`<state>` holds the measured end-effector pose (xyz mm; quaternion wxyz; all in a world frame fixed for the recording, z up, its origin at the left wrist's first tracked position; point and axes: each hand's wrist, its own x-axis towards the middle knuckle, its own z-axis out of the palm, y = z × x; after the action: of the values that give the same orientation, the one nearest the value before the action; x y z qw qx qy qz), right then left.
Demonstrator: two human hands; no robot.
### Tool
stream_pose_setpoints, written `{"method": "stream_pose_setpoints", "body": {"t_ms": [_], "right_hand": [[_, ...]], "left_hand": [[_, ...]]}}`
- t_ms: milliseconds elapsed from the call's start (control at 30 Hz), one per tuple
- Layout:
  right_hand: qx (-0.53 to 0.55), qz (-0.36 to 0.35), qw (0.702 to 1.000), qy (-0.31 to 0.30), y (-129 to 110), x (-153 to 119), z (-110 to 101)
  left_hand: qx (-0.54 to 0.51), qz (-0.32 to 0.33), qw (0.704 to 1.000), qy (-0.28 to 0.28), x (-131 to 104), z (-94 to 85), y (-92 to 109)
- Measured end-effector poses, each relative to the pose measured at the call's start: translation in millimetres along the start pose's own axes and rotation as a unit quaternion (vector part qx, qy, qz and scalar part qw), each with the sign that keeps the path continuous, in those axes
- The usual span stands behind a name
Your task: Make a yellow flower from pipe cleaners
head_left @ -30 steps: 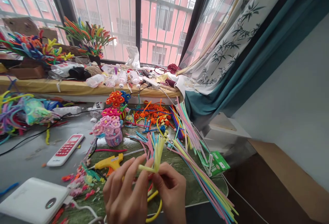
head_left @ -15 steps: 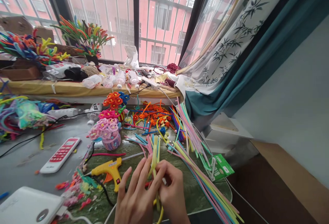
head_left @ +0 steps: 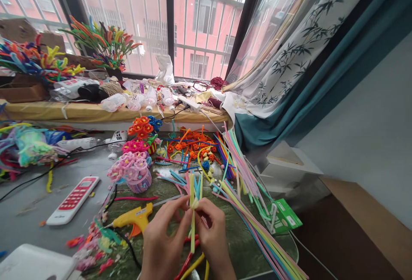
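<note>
Both of my hands meet over the front of the table around pale yellow pipe cleaners (head_left: 192, 185). My left hand (head_left: 169, 233) pinches them from the left with thumb and forefinger. From the other side my right hand (head_left: 212, 228) grips the same spot, where the strands look twisted or knotted. Their ends stick up above the fingers and one hangs below. Under the hands lies a red-handled tool (head_left: 185, 266) with yellow strands (head_left: 195, 265) beside it; the hands partly hide it. Just left is a yellow glue gun (head_left: 135, 220). Blue and pink pipe cleaners (head_left: 178, 179) lie just beyond the fingers.
Bundled pastel pipe cleaners (head_left: 257, 237) lie along the right, near a green packet (head_left: 285, 215). Pink pipe-cleaner flowers (head_left: 130, 166) stand in a pot left of centre. A white remote (head_left: 73, 200), coloured scraps (head_left: 95, 245) and a white device (head_left: 38, 263) occupy the left.
My left hand has gone from fingers laid flat over the strands to a pinch at the twist. The strands now show between the hands, and the view has shifted slightly.
</note>
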<state>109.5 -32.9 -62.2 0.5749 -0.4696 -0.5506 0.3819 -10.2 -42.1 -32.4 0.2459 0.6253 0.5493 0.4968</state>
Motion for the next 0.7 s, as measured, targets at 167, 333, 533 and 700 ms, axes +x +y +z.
{"method": "stream_pose_setpoints", "body": {"t_ms": [167, 333, 533, 700], "right_hand": [[0.004, -0.01, 1.0, 0.01, -2.0, 0.3, 1.8], [0.059, 0.019, 0.997, 0.038, 0.6, -1.6, 1.0], [0.194, 0.099, 0.975, 0.047, 7.5, -1.6, 9.4], [0.236, 0.12, 0.96, 0.087, 12.5, 3.1, 16.8]], "left_hand": [[0.025, 0.017, 0.999, -0.011, 10.5, 6.2, 3.7], [-0.042, -0.101, 0.994, 0.002, 5.5, 9.9, 1.7], [-0.214, -0.238, 0.947, -0.004, 6.9, 10.7, -0.4], [-0.177, -0.223, 0.959, -0.002, 11.3, 19.7, -14.1]]}}
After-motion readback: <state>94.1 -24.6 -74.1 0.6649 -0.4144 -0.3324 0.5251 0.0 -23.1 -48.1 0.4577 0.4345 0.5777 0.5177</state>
